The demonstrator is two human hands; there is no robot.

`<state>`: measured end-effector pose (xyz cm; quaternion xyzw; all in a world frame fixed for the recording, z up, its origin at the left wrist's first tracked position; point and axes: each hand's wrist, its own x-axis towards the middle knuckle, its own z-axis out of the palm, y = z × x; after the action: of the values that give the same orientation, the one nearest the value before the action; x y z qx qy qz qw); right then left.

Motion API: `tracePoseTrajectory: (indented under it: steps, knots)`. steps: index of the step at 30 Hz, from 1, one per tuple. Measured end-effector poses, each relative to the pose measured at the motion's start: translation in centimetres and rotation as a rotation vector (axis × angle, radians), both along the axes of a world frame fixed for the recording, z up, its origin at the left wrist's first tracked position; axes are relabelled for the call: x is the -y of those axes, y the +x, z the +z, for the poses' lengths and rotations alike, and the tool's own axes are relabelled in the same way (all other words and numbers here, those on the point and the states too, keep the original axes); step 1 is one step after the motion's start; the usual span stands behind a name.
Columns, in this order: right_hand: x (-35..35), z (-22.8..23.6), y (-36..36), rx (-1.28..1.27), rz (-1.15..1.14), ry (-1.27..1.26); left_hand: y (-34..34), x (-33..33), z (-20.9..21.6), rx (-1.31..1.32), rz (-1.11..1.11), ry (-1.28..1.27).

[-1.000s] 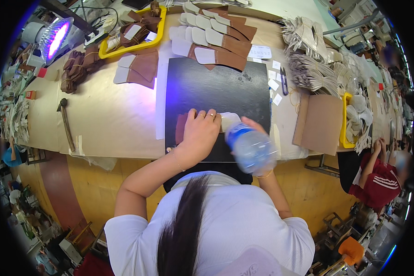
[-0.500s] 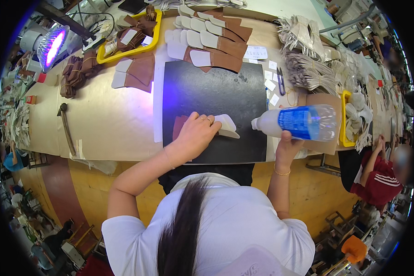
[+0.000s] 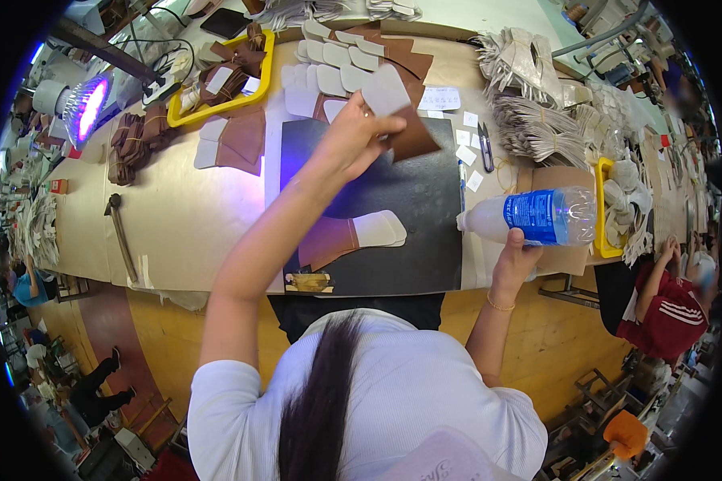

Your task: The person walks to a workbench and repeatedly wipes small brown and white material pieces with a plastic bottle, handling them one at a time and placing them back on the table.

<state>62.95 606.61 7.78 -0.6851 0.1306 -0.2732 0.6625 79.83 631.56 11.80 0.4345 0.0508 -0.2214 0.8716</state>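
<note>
My left hand [image 3: 359, 136] is closed on a brown piece with a pale rounded end [image 3: 413, 136], held raised over the far part of the black mat [image 3: 425, 184]. Under my left forearm, nearer me, a small stack of similar brown and white pieces [image 3: 329, 244] lies on the mat. In my right hand [image 3: 517, 260] is a clear plastic bottle [image 3: 549, 216] with a blue label, lying on its side with its neck toward the mat. Whitish contents show inside it. More such pieces [image 3: 337, 58] are fanned in overlapping rows beyond the mat.
Left of the mat lie a hammer [image 3: 117, 232], brown bundles [image 3: 134, 138] and a yellow tray [image 3: 266, 68]. A lit lamp [image 3: 88, 100] hangs there. Scissors-like snips [image 3: 486, 148], paper tags and pale bundled strips [image 3: 537, 132] sit on the right. Another person [image 3: 666, 309] works at far right.
My left hand has moved up and away from the stack on the mat, and now holds a brown and white piece. The bottle has shifted slightly right.
</note>
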Motion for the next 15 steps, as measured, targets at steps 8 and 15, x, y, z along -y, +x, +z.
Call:
tracePoseTrajectory:
  steps: [8,15]
  knots:
    - [-0.4,0.5,-0.6,-0.002,-0.025,-0.091,8.8,8.4,-6.6,-0.043,0.655,-0.111]
    - [0.6,0.9,-0.5,-0.025,-0.022,-0.026,11.6,2.9,-5.5,0.262,0.848,0.185]
